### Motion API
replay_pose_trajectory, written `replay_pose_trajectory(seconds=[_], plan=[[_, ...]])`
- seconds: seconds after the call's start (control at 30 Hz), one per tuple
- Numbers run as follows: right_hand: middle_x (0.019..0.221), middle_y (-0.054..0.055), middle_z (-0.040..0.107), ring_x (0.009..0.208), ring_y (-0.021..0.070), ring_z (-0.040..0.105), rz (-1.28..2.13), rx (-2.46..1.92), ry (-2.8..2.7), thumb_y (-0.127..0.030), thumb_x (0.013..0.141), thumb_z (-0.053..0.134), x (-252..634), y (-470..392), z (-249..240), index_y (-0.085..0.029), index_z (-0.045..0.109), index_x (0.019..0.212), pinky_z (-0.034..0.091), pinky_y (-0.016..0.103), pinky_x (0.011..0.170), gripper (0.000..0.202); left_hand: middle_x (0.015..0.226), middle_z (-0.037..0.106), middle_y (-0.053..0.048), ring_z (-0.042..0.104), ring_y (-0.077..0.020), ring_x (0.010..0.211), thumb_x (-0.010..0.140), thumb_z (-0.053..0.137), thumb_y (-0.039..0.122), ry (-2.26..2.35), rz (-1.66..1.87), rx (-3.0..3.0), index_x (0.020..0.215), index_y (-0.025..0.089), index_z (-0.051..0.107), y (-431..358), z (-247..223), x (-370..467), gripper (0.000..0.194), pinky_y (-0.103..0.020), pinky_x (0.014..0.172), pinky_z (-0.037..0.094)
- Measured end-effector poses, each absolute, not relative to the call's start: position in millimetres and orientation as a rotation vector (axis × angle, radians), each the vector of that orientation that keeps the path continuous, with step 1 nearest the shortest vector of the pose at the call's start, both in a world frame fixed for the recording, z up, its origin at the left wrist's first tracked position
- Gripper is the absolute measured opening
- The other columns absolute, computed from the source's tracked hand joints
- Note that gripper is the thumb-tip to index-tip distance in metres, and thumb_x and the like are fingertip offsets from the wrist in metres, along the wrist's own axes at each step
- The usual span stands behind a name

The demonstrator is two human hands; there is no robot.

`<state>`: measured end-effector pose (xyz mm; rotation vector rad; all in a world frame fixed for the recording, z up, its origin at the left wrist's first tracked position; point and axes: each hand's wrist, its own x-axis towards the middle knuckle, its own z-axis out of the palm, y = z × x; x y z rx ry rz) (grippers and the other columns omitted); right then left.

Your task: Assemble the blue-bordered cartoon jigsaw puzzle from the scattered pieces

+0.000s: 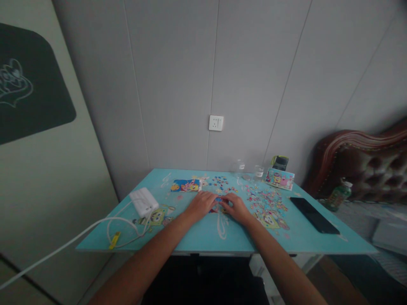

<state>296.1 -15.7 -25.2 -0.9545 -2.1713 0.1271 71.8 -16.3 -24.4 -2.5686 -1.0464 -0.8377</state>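
Near the middle of the table, several joined jigsaw puzzle pieces [213, 210] in red and blue lie partly under my hands. My left hand [202, 202] is closed, its fingertips pressed on the pieces from the left. From the right, my right hand [235, 206] pinches at a small blue puzzle piece [218, 199] between the two hands. The fingers cover much of these pieces. Beyond my left hand lies a cartoon picture section [186, 185]. Loose puzzle pieces [267, 201] are scattered right of my right hand, and more blue ones [219, 181] lie farther back.
A white power adapter [144, 202] with a white cable [95, 223] sits at left, near a yellow tag [115, 240]. On the right are a black phone [314, 215] and a propped cartoon picture card [280, 178]. Clear containers [258, 171] stand at the back. A bottle [340, 195] stands beyond the table.
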Motion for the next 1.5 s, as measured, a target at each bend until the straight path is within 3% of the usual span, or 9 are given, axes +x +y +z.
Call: replay_pose_trajectory(seconds=[0.47, 0.63, 0.87, 1.1, 1.5], plan=[[0.100, 0.012, 0.074, 0.096, 0.0245, 0.067, -0.085, -1.416, -2.125, -0.036, 0.100, 0.049, 326, -10, -17, -0.017, 0.073, 0.110, 0.049, 0.036, 0.091, 0.032, 0.115, 0.062, -0.008, 0.061, -0.0235, 0.108, 0.098, 0.063, 0.032, -1.205, -0.843, -2.498, 0.116, 0.015, 0.061, -3, -9, 43, 0.025, -0.047, 0.098, 0.053], [0.104, 0.009, 0.073, 0.103, 0.0230, 0.065, -0.046, -1.337, -2.359, -0.037, 0.098, 0.057, 325, -8, -11, -0.021, 0.074, 0.105, 0.047, 0.034, 0.096, 0.024, 0.112, 0.062, -0.007, 0.061, -0.0228, 0.106, 0.098, 0.062, 0.030, -1.153, -0.717, -2.578, 0.113, 0.015, 0.061, 10, 2, 48, 0.021, -0.046, 0.097, 0.052], [0.108, 0.010, 0.071, 0.107, 0.0244, 0.064, -0.020, -1.199, -2.531, -0.034, 0.098, 0.058, 308, 10, 5, -0.020, 0.074, 0.110, 0.045, 0.039, 0.104, 0.024, 0.101, 0.060, -0.005, 0.058, -0.0221, 0.100, 0.099, 0.056, 0.023, -1.047, -0.568, -2.667, 0.105, 0.015, 0.061, 15, 13, 50, 0.012, -0.040, 0.091, 0.048], [0.104, 0.011, 0.072, 0.103, 0.0262, 0.065, 0.041, -1.082, -2.606, -0.035, 0.097, 0.061, 301, 21, 8, -0.022, 0.075, 0.107, 0.049, 0.045, 0.099, 0.021, 0.094, 0.059, -0.007, 0.056, -0.0235, 0.095, 0.099, 0.052, 0.021, -1.002, -0.506, -2.758, 0.095, 0.017, 0.063, 12, 9, 56, 0.013, -0.039, 0.086, 0.044], [0.102, 0.007, 0.071, 0.096, 0.0223, 0.066, 0.387, -1.161, -2.267, -0.021, 0.099, 0.056, 329, 4, 10, -0.024, 0.069, 0.109, 0.056, 0.041, 0.086, 0.017, 0.112, 0.063, -0.008, 0.057, -0.0252, 0.110, 0.100, 0.053, 0.022, -1.079, -0.570, -2.898, 0.116, 0.016, 0.062, -12, -9, 58, 0.019, -0.044, 0.094, 0.048]])
